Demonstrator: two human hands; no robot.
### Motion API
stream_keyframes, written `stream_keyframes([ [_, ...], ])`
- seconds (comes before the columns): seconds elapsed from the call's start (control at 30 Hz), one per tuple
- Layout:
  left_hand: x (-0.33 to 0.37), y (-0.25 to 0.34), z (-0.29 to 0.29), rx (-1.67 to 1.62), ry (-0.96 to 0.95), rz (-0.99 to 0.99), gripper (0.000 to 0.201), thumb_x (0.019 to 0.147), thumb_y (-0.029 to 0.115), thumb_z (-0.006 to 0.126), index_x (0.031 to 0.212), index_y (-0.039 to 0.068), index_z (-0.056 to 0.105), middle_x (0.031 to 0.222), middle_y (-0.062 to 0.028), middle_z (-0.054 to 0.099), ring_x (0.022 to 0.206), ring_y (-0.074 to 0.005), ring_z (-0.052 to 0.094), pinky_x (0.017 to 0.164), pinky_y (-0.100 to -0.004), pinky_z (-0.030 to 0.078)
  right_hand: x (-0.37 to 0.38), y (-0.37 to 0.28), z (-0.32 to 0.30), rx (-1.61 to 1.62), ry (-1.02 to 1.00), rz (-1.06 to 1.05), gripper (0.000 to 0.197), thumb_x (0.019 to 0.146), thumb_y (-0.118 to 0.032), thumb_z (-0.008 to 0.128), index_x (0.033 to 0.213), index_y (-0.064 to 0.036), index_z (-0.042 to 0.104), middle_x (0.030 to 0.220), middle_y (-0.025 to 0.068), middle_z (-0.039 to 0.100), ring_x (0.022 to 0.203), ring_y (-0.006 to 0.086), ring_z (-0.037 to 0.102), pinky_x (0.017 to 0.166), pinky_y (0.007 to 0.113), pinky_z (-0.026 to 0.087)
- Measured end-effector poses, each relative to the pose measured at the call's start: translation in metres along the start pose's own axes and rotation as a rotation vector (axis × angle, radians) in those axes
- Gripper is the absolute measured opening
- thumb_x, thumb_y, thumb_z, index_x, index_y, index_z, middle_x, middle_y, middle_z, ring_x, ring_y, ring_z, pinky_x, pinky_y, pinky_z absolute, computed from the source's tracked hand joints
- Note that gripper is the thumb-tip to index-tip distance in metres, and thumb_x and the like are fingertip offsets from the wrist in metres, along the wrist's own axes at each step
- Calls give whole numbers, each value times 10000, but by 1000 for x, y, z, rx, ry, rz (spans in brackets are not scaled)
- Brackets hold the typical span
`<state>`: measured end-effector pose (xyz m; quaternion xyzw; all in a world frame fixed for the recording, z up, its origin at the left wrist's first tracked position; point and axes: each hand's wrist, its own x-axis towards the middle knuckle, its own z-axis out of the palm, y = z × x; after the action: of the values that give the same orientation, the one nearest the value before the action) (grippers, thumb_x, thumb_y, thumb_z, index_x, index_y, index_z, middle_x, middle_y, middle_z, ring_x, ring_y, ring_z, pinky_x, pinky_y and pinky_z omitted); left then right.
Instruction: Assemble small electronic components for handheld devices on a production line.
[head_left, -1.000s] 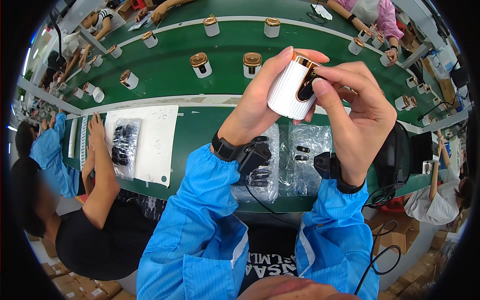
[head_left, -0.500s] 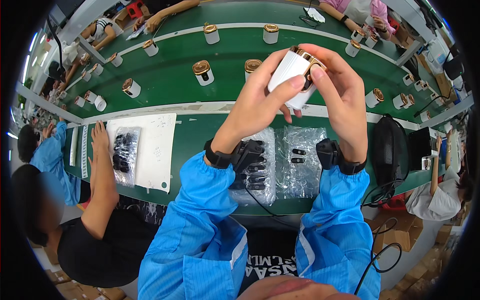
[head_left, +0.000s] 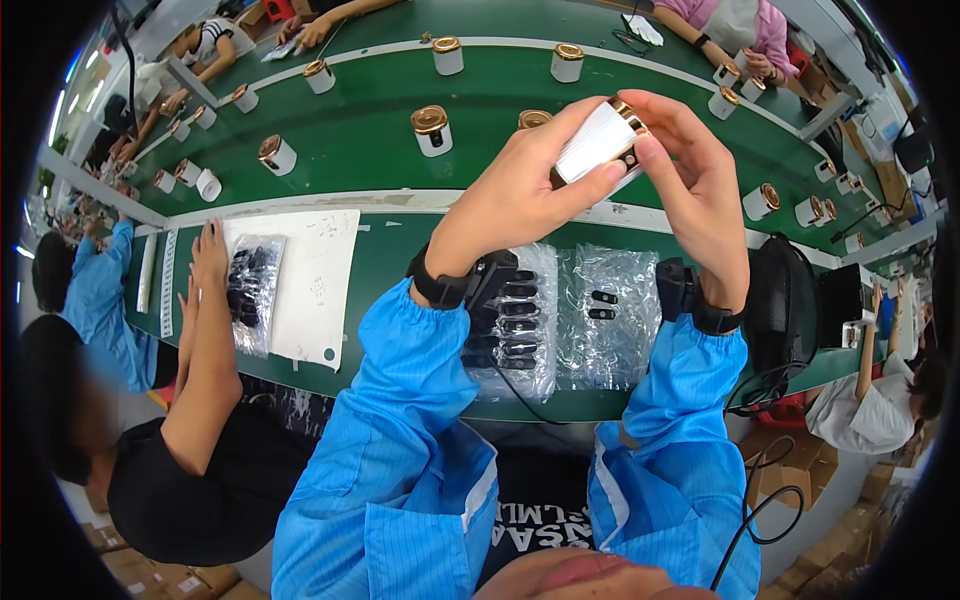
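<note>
White cylinder between both hands

My left hand (head_left: 515,198) and right hand (head_left: 702,172) together grip one white ribbed cylinder with a gold rim (head_left: 598,142), raised over the long green worktop (head_left: 350,150). It could slip, I judge, if I press unevenly. Two small black oval pieces (head_left: 603,297) lie on the right-hand clear plastic sheet (head_left: 610,358); the left-hand sheet's black pieces (head_left: 518,325), partly hidden, I can't count.

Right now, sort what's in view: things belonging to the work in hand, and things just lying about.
Apparently part of it:
white-and-gold canister, held in the left hand and right hand
similar canisters on the green surface
black pieces on clear plastic

Apparently just lying about:
black mesh bag, right
white glove-like item, far side
</note>
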<state>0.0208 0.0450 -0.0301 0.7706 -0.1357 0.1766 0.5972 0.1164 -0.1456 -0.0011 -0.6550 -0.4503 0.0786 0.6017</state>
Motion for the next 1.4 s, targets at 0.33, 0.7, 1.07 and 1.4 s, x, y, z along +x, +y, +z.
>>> stream_keyframes([
  [0.33,-2,12,-47,16,298,161,518,1069,250,607,1530,59,469,1269,-131,679,1094,-196,696,970,-325,536,45,50,11,-350,42,-216,455,996,-67,686,1437,-39,578,1311,108,669,1214,195,639,989,324,545],
  [0.7,-11,24,-61,-164,343,54,334,1076,207,586,1339,6,625,1161,-122,711,954,-172,718,891,-316,567,97,183,105,-1179,-261,-319,433,912,-335,747,1286,-136,654,1148,116,666,1145,351,641,1161,621,356],
  [1.07,-3,23,-48,0,302,-27,417,1114,308,495,1398,14,577,1147,-137,698,924,-190,716,970,-384,553,51,192,43,-1024,-21,223,497,892,-469,755,1271,-170,637,1157,159,680,1038,399,693,849,537,567],
  [1.4,12,-4,-13,-26,197,-138,385,1035,237,692,1313,-22,628,1179,-134,688,1091,-175,659,926,-306,528,49,173,26,-651,134,63,413,940,-432,719,1192,-111,653,1017,169,710,902,310,731,775,470,589],
])
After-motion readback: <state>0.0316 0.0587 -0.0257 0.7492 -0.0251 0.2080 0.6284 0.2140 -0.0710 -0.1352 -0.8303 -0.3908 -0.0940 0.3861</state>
